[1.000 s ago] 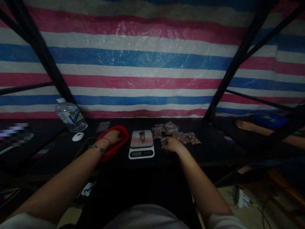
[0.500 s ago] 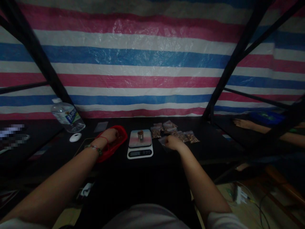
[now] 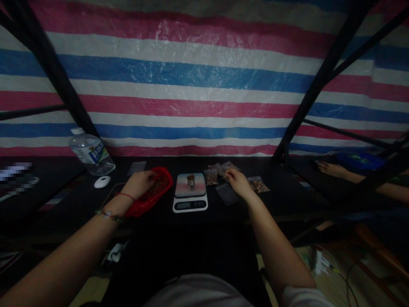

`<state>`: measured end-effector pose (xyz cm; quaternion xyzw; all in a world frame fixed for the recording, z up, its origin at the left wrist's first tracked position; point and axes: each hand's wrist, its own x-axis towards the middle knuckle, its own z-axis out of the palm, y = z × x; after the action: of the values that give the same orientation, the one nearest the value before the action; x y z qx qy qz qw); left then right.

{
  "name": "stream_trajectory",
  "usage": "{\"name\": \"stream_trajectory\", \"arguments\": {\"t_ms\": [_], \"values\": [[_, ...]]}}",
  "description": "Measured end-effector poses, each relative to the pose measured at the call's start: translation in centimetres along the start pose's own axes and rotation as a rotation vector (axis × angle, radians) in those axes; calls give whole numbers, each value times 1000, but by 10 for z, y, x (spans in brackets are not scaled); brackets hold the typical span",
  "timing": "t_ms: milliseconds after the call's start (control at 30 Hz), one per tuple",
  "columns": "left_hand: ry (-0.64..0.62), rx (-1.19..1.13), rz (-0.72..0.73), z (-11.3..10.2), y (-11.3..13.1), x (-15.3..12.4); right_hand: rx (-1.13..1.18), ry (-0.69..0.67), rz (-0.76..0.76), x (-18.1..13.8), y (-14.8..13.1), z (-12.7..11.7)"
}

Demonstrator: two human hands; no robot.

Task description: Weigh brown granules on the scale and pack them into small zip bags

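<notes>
Since earlier, right hand reached forward, pinching a small bag; left hand grips the red bag, lying diagonally.

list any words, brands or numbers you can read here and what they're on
No text can be read for certain.
Water bottle: blue and white label with printing, too small and blurred to read.
Scale: dark display strip at the front, no digits legible.
Pixelated patch at the far left: blurred out, unreadable.
Small bags by the right hand: no print visible.
</notes>
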<state>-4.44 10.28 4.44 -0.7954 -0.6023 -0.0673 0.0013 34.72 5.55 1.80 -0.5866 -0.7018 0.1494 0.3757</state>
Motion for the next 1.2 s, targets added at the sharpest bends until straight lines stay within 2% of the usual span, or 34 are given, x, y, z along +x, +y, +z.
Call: {"name": "stream_trajectory", "arguments": {"t_ms": [67,133,233,300,367,433,500,633,733,933,1200], "values": [[34,-75,-37,-1,3,-6,224,-64,-12,-5,-14,11],[100,-247,-81,-3,11,-15,456,-176,17,-12,-30,22],[203,-694,-24,-9,37,-32,730,-380,52,-25,-56,39],[123,-965,86,-14,58,-45,826,-491,68,-31,-70,47],[-48,-1064,147,-18,75,-56,857,-541,95,-35,-81,53],[-160,-1098,153,-19,86,-64,859,-538,118,-38,-87,58],[-208,-1144,116,-16,88,-69,862,-511,133,-39,-90,62],[-198,-1328,10,-1,79,-75,880,-485,134,-40,-89,74],[-203,-1416,-39,9,72,-77,899,-520,128,-39,-91,85],[-284,-1481,26,12,61,-79,839,-485,103,-26,-114,100],[-81,-1596,-50,-5,46,-84,651,-379,3,-1,-139,110]]}}
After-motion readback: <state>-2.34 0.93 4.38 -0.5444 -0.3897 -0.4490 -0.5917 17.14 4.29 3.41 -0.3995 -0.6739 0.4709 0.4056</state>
